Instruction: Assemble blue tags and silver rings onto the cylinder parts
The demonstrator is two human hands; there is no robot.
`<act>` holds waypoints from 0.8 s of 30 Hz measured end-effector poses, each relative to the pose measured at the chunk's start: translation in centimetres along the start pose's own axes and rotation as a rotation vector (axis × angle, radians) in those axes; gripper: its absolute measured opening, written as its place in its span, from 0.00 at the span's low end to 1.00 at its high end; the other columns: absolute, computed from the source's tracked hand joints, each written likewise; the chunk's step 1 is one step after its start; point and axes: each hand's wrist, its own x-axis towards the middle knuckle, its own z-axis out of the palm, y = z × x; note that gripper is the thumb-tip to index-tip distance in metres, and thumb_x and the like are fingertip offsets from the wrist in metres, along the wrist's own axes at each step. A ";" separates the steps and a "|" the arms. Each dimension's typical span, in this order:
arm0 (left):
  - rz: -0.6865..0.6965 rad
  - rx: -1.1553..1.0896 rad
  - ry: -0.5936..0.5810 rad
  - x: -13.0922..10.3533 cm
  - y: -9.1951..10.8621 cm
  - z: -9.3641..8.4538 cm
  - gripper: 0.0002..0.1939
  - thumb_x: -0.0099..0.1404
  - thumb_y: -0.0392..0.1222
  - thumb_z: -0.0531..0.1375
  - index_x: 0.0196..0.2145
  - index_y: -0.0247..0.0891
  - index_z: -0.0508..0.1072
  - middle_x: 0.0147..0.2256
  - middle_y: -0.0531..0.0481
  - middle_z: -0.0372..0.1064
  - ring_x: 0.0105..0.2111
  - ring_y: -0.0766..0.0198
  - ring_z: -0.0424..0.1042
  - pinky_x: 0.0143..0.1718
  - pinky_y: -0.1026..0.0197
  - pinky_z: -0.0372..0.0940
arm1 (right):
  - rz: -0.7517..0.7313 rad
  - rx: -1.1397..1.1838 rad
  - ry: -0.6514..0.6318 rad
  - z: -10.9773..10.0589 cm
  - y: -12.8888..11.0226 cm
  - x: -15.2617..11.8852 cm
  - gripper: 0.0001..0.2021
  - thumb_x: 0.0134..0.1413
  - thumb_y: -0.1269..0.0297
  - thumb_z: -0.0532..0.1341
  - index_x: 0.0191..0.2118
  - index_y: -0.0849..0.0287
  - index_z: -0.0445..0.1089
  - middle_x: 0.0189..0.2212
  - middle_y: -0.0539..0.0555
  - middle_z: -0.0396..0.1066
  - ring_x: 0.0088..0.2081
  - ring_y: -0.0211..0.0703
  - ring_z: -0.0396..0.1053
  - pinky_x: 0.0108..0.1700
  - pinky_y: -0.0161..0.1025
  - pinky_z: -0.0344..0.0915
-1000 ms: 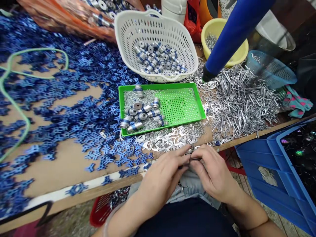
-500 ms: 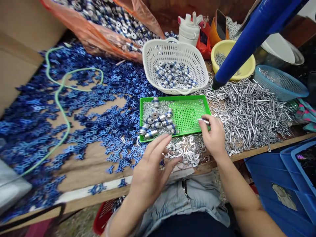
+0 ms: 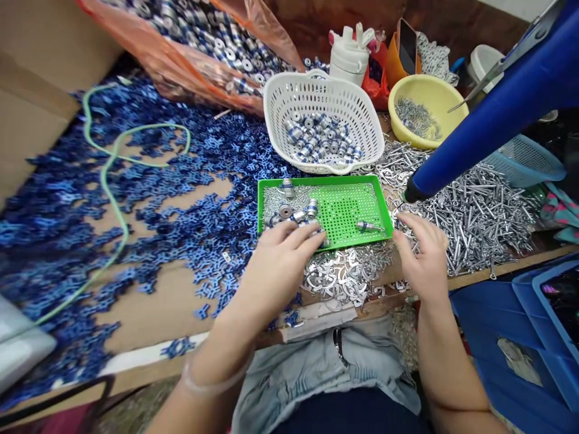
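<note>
My left hand (image 3: pixel 283 265) reaches over the left side of a green perforated tray (image 3: pixel 346 181), its stretched fingers on silver-and-blue metal cylinders (image 3: pixel 311 208); the fingertips partly cover them. Just past the tray's right edge is my right hand (image 3: pixel 423 250), its thumb and forefinger apart, with nothing visible between them. Inside the tray near that hand lies one small silver-and-blue cylinder with a pin sticking out (image 3: pixel 367 226). Tiny metal parts (image 3: pixel 289 199) are spread over the tray's left half. Flat silver hook-shaped pieces (image 3: pixel 346 274) lie along its front.
A blue rod-shaped tool with a lever (image 3: pixel 479 132) slants down above the right hand. Behind the tray stands a white basket (image 3: pixel 371 129) of cylinders. Blue parts (image 3: pixel 172 223) cover the left, silver eye bolts (image 3: pixel 479 211) the right. A yellow bowl (image 3: pixel 446 111) sits behind.
My right hand has let go of the small cylinder with the pin, now in the tray, and moved right. My left hand has moved forward onto the cylinders. The blue tool has shifted right.
</note>
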 end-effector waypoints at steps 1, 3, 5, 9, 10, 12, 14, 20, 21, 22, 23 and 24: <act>0.071 -0.010 -0.079 0.8 -0.1 0.0 0.20 0.61 0.26 0.49 0.46 0.39 0.71 0.46 0.45 0.72 0.42 0.51 0.65 0.39 0.50 0.61 | 0.017 0.028 0.029 -0.7 0.6 -0.5 0.12 0.57 0.60 0.55 0.46 0.52 0.68 0.46 0.54 0.70 0.49 0.50 0.64 0.52 0.53 0.54; 0.160 -0.040 -0.183 2.0 -0.4 0.0 0.20 0.59 0.25 0.49 0.43 0.40 0.73 0.43 0.47 0.74 0.40 0.52 0.65 0.37 0.52 0.58 | 0.058 0.074 0.074 -1.7 2.0 -1.5 0.10 0.56 0.60 0.57 0.42 0.52 0.70 0.43 0.54 0.71 0.47 0.49 0.66 0.51 0.51 0.57; 0.177 -0.084 -0.227 2.7 -1.1 0.3 0.16 0.59 0.28 0.53 0.39 0.41 0.75 0.38 0.48 0.75 0.37 0.52 0.65 0.36 0.54 0.56 | 0.113 0.104 0.106 -2.4 3.3 -2.5 0.09 0.55 0.60 0.57 0.41 0.54 0.71 0.41 0.54 0.72 0.46 0.48 0.67 0.49 0.50 0.59; 0.152 -0.196 -0.249 3.1 -2.4 1.5 0.13 0.60 0.32 0.52 0.35 0.40 0.76 0.31 0.49 0.74 0.33 0.57 0.63 0.37 0.56 0.55 | 0.189 0.070 0.032 -3.0 5.3 -4.1 0.08 0.56 0.61 0.57 0.37 0.56 0.71 0.36 0.54 0.73 0.41 0.46 0.67 0.45 0.46 0.61; 0.146 -0.212 -0.243 3.2 -2.6 1.7 0.14 0.60 0.31 0.52 0.34 0.40 0.76 0.29 0.49 0.72 0.32 0.58 0.63 0.37 0.57 0.56 | 0.184 0.037 -0.019 -3.0 5.7 -4.4 0.08 0.56 0.61 0.57 0.36 0.56 0.71 0.35 0.53 0.73 0.40 0.46 0.67 0.44 0.46 0.61; 0.141 -0.223 -0.213 3.3 -2.7 1.8 0.13 0.59 0.32 0.52 0.33 0.42 0.75 0.25 0.49 0.68 0.31 0.57 0.62 0.37 0.56 0.57 | 0.146 -0.053 -0.108 -2.9 6.3 -4.6 0.07 0.56 0.63 0.57 0.36 0.56 0.71 0.34 0.52 0.72 0.39 0.45 0.65 0.43 0.45 0.60; 0.136 -0.213 -0.182 3.4 -2.4 1.4 0.12 0.60 0.35 0.52 0.34 0.43 0.74 0.24 0.47 0.67 0.32 0.54 0.63 0.37 0.54 0.57 | 0.062 -0.163 -0.163 -2.7 6.7 -4.4 0.07 0.57 0.67 0.56 0.37 0.56 0.71 0.34 0.53 0.71 0.39 0.46 0.62 0.42 0.44 0.60; -0.001 -0.357 0.010 2.6 0.1 -1.2 0.15 0.64 0.41 0.48 0.46 0.42 0.68 0.37 0.46 0.66 0.38 0.55 0.65 0.40 0.55 0.59 | -0.301 -0.539 -0.457 -2.2 7.2 -1.5 0.11 0.55 0.75 0.53 0.40 0.57 0.69 0.39 0.58 0.66 0.38 0.49 0.58 0.39 0.44 0.57; -0.079 -0.403 0.041 2.3 0.5 -1.4 0.15 0.64 0.40 0.48 0.47 0.42 0.67 0.36 0.47 0.65 0.37 0.56 0.65 0.40 0.56 0.60 | -0.333 -0.565 -0.498 -2.2 7.3 -1.0 0.10 0.55 0.75 0.53 0.39 0.58 0.69 0.39 0.59 0.66 0.39 0.50 0.58 0.39 0.45 0.57; -0.169 -0.445 0.063 1.9 0.9 -1.5 0.16 0.65 0.40 0.47 0.48 0.43 0.67 0.35 0.48 0.64 0.36 0.58 0.64 0.40 0.57 0.60 | -0.353 -0.569 -0.523 -2.3 7.4 -0.6 0.10 0.55 0.75 0.53 0.38 0.59 0.68 0.39 0.59 0.66 0.39 0.50 0.58 0.39 0.45 0.57; -0.261 -0.491 0.088 1.6 1.3 -1.5 0.16 0.66 0.39 0.46 0.48 0.43 0.67 0.34 0.49 0.63 0.35 0.60 0.64 0.38 0.58 0.60 | -0.363 -0.546 -0.530 -2.3 7.5 -0.4 0.09 0.56 0.75 0.52 0.38 0.59 0.68 0.39 0.59 0.66 0.39 0.50 0.59 0.40 0.45 0.58; -0.354 -0.543 0.109 1.3 1.7 -1.5 0.16 0.67 0.40 0.45 0.48 0.43 0.67 0.33 0.50 0.63 0.32 0.62 0.64 0.35 0.60 0.60 | -0.363 -0.498 -0.517 -2.5 7.6 -0.3 0.08 0.56 0.75 0.52 0.38 0.59 0.67 0.39 0.58 0.67 0.40 0.50 0.60 0.41 0.45 0.58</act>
